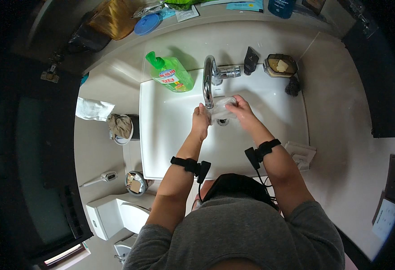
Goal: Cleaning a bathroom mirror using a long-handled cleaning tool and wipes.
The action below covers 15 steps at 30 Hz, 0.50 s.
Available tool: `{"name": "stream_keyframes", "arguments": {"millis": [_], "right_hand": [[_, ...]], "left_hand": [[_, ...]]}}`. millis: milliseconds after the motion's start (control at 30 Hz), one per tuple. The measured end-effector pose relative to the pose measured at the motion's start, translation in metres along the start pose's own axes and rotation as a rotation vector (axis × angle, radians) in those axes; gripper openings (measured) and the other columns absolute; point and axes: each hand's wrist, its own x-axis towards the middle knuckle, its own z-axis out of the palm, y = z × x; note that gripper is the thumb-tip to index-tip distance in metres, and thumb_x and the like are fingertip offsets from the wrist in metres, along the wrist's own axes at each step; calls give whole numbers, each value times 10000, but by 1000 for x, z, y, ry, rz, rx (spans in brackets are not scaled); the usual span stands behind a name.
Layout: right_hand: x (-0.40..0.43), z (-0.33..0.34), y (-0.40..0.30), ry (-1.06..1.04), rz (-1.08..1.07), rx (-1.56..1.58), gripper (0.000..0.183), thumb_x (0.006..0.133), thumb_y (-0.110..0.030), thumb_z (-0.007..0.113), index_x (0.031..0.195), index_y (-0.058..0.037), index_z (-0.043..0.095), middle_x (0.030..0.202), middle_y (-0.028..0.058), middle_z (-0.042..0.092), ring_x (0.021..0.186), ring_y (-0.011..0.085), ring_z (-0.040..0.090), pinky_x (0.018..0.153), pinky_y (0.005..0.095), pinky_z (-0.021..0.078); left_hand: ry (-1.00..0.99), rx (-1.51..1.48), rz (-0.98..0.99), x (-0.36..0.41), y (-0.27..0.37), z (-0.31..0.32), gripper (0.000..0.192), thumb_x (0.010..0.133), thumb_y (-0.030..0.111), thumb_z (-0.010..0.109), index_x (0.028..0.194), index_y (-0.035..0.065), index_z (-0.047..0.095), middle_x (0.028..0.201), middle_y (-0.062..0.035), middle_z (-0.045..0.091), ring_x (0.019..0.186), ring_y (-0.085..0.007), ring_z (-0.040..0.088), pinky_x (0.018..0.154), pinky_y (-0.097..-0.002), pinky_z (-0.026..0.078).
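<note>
A translucent whitish item (223,108), thin plastic or wet cloth, stretches between my hands over the basin; its exact kind cannot be told. My left hand (201,120) grips its left end, just below the spout of the chrome faucet (208,76). At the other end, my right hand (242,110) pinches its upper edge between thumb and fingers. Beneath the item, the metal drain (222,122) is partly covered. The white rectangular sink (170,141) surrounds both hands. Whether water is running from the spout is hard to make out.
A green pump bottle of detergent (172,76) stands on the sink's back left ledge. Behind the faucet's right are a dark tube (251,60), a soap box (280,65) and a dark scrubber (292,86). A cluttered shelf (211,15) spans the top; a toilet (116,216) lies lower left.
</note>
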Motion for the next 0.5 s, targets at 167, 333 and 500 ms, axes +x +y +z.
{"name": "stream_keyframes", "arguments": {"millis": [167, 333, 500], "right_hand": [[-1, -11, 10, -135, 49, -691, 347, 729, -106, 668, 1011, -5, 493, 920, 30, 543, 823, 113, 523, 709, 258, 432], [4, -12, 12, -213, 233, -772, 374, 727, -193, 678, 1009, 5, 531, 905, 56, 573, 805, 132, 545, 678, 259, 449], [-14, 19, 3, 115, 216, 46, 307, 727, -247, 677, 880, 7, 597, 730, 55, 600, 729, 108, 556, 607, 241, 438]], "left_hand": [[-222, -522, -87, 7, -3, 1, 462, 937, 374, 226, 1094, 14, 467, 1003, -98, 551, 887, -195, 526, 799, -309, 429], [-229, -671, -173, 9, -15, -9, 442, 924, 401, 269, 1069, 57, 506, 1035, -55, 556, 939, -173, 518, 862, -299, 404], [89, -619, -248, 14, -29, -3, 372, 884, 422, 406, 998, 81, 500, 919, -35, 562, 838, -146, 520, 721, -294, 422]]}}
